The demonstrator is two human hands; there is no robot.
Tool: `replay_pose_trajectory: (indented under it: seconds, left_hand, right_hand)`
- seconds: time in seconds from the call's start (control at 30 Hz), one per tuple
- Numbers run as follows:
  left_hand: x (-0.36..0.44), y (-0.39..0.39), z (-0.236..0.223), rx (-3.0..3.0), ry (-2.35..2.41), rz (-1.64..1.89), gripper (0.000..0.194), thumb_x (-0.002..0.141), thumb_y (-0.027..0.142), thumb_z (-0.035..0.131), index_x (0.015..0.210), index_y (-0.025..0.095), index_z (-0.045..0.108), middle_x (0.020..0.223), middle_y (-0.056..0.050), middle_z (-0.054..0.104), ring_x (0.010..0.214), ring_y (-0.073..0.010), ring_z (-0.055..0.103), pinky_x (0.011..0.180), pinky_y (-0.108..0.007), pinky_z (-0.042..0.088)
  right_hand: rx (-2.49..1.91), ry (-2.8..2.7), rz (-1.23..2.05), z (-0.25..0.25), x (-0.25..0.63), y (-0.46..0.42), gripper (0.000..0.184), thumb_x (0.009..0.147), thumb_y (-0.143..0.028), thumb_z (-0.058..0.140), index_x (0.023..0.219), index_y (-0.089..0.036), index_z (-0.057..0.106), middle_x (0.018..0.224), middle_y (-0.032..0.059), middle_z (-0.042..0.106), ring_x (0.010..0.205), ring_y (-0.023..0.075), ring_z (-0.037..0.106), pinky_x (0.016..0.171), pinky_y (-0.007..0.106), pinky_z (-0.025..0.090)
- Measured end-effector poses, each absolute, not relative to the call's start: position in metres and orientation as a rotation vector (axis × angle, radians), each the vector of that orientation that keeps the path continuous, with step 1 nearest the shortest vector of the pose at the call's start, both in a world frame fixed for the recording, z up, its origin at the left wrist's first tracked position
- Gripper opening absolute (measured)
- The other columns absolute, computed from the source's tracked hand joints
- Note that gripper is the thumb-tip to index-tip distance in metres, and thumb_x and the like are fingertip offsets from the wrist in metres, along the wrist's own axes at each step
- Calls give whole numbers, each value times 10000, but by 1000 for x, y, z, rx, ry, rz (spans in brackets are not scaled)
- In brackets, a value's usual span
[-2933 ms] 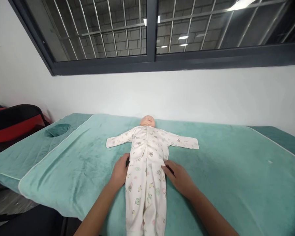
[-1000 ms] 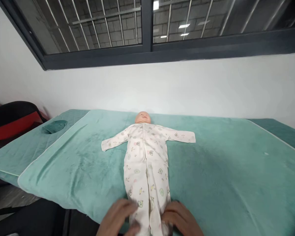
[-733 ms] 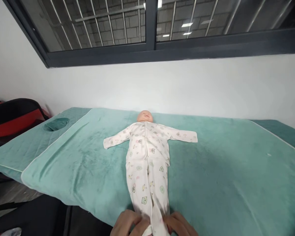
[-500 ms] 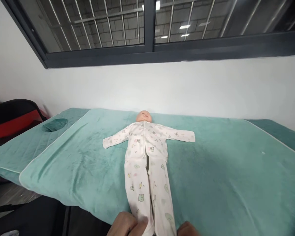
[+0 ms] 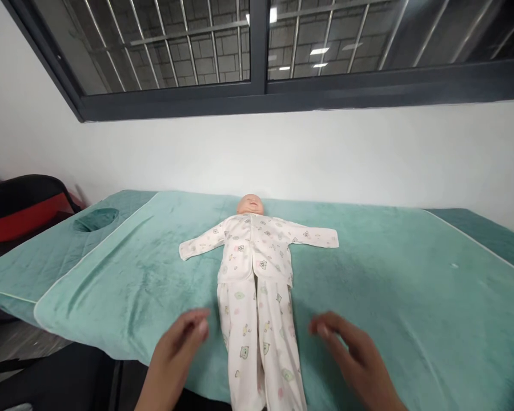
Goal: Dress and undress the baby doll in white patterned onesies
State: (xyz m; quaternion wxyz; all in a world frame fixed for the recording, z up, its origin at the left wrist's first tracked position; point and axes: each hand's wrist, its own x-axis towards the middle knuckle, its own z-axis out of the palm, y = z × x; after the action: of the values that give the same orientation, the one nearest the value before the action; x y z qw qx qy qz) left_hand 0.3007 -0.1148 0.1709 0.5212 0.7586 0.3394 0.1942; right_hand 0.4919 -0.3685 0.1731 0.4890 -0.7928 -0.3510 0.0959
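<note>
A baby doll (image 5: 251, 204) lies on its back with its head toward the wall. It wears a white printed top (image 5: 257, 245) whose sleeves stretch out to both sides. Below the hem, matching trousers (image 5: 240, 331) run straight toward me, the legs side by side with a narrow gap and the lower ends cut off by the frame. My left hand (image 5: 177, 345) hovers left of the trousers, fingers curved and apart, holding nothing. To the right of them my right hand (image 5: 353, 351) is held the same way, thumb and fingers apart, touching no cloth.
A green plush cover (image 5: 389, 285) spreads over the bed, which has a face hole (image 5: 96, 220) at its left end. Behind it rise a white wall and a dark-framed window (image 5: 257, 103) with bars. A black and red chair (image 5: 25, 211) stands at the left.
My hands went down to the trouser legs, gripped and pulled them toward me, then let go and rose apart to either side. The top's hem now lies flat and the trousers are straighter.
</note>
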Motion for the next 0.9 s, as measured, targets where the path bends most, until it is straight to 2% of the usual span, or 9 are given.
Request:
replay_pose_trajectory:
  seconds: [0.1, 0.17, 0.3, 0.43, 0.57, 0.77, 0.9]
  left_hand:
    - [351, -81, 183, 1748, 868, 551, 498, 804, 547, 638, 1190, 231, 645, 1235, -75, 665, 1152, -253, 605, 973, -333, 496]
    - [384, -73, 188, 1656, 813, 487, 563, 818, 528, 638, 1293, 231, 584, 1326, -97, 616, 1228, -262, 568, 1022, -348, 464]
    - [426, -78, 191, 1440, 626, 375, 569, 808, 485, 682, 1304, 224, 587, 1324, -110, 621, 1143, -274, 629, 971, -361, 503]
    - [445, -82, 185, 1275, 496, 434, 576, 787, 445, 724, 1299, 216, 593, 1324, -109, 624, 1146, -271, 630, 987, -377, 499]
    - [469, -79, 179, 1193, 417, 461, 591, 767, 428, 748, 1287, 187, 605, 1333, -124, 615, 1188, -278, 605, 1049, -394, 450]
    - [493, -86, 176, 1175, 513, 526, 558, 792, 418, 711, 1294, 207, 590, 1364, -116, 589, 1202, -278, 589, 1045, -406, 443]
    - [436, -85, 162, 1417, 776, 731, 445, 830, 440, 630, 1208, 206, 616, 1343, -104, 591, 1222, -275, 559, 1069, -404, 411]
  right_hand:
    - [-1954, -607, 236, 182, 542, -323, 384, 892, -526, 495, 1019, -207, 667, 1030, 75, 710, 954, 245, 649, 863, 332, 501]
    - [-1929, -555, 294, 180, 568, -290, 401, 844, -524, 530, 1031, -199, 672, 1062, 81, 707, 1005, 284, 635, 904, 391, 480]
    - [-1831, -516, 341, 165, 591, -251, 412, 817, -547, 551, 960, -186, 688, 1033, 83, 715, 1017, 297, 635, 928, 416, 469]
    - [-1702, -490, 312, 151, 594, -251, 539, 816, -609, 551, 1134, -187, 658, 1204, 84, 672, 1132, 277, 609, 981, 390, 473]
    - [-1449, -453, 307, 146, 595, -262, 543, 835, -577, 594, 1278, -263, 597, 1403, 40, 550, 1286, 258, 509, 1098, 415, 392]
    - [-1545, -495, 293, 151, 591, -264, 510, 838, -528, 617, 1281, -277, 598, 1385, 28, 566, 1286, 274, 509, 1108, 446, 382]
    - [-1659, -486, 264, 150, 589, -279, 541, 819, -567, 595, 1250, -239, 596, 1325, 61, 606, 1197, 277, 573, 1043, 427, 441]
